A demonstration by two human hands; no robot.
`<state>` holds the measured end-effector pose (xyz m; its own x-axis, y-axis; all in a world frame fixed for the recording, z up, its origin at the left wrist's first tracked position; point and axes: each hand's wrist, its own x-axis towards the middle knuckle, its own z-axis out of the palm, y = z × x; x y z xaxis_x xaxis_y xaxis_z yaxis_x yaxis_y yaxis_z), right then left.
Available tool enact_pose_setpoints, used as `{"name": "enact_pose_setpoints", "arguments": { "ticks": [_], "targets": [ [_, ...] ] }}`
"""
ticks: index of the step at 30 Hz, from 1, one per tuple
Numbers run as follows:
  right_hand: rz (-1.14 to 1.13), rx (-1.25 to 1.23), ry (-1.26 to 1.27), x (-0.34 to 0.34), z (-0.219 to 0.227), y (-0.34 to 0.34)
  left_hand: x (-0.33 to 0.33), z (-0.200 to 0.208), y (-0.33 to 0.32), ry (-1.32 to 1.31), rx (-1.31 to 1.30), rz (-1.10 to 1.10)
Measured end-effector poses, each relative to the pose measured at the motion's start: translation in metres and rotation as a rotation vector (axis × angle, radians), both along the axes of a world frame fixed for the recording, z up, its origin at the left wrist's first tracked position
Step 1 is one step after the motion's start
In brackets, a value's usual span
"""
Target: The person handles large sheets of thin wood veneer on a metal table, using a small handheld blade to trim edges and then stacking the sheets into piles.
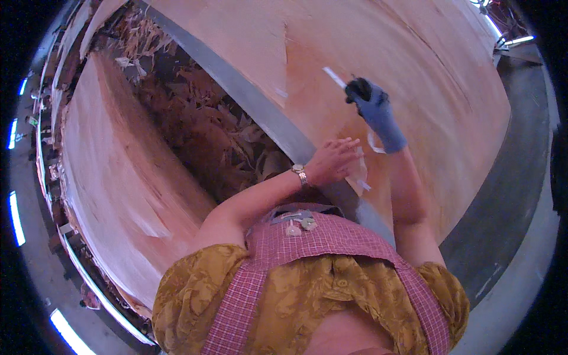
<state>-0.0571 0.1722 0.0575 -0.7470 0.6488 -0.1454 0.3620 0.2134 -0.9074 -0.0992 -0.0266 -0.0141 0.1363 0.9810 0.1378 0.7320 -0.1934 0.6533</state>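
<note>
A large sheet of reddish wood veneer [438,112] spreads in front of me. My right hand [370,103], in a blue-grey glove with dark fingers, is raised over it. Its fingers are closed round one end of a narrow white strip [334,76] that points to the upper left. A curved white piece [374,143] shows beside the glove's cuff. My bare left hand [334,161], with a wristwatch [299,171], reaches across low over the sheet, fingers stretched out. Thin pale scraps [362,177] lie right by its fingertips; whether it touches them I cannot tell.
A grey table edge [236,94] runs diagonally along the sheet. Beyond it lies a heap of torn veneer scraps [201,112]. More veneer sheets [112,160] are stacked at the left. Dark grey floor or surface [503,195] curves along the right.
</note>
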Motion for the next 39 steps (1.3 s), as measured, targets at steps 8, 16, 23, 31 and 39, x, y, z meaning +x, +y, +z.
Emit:
{"name": "enact_pose_setpoints", "arguments": {
  "ticks": [8,16,23,31,39],
  "targets": [
    [0.047,-0.494,-0.02,-0.108,-0.037,-0.003,-0.176,0.034,0.014,0.139,0.112,0.732],
    [0.152,0.713,-0.616,-0.134,-0.038,-0.007,-0.215,-0.021,0.049,0.365,0.14,0.494],
    [-0.058,0.192,-0.126,-0.233,-0.05,0.091,-0.265,0.035,0.087,0.074,-0.35,0.365],
    [-0.198,0.101,-0.343,-0.244,-0.081,0.103,-0.322,-0.007,0.163,0.379,0.205,0.563],
    [-0.453,-0.342,0.145,-0.209,-0.035,0.057,-0.329,0.001,0.173,0.33,0.073,0.508]
  ]
}}
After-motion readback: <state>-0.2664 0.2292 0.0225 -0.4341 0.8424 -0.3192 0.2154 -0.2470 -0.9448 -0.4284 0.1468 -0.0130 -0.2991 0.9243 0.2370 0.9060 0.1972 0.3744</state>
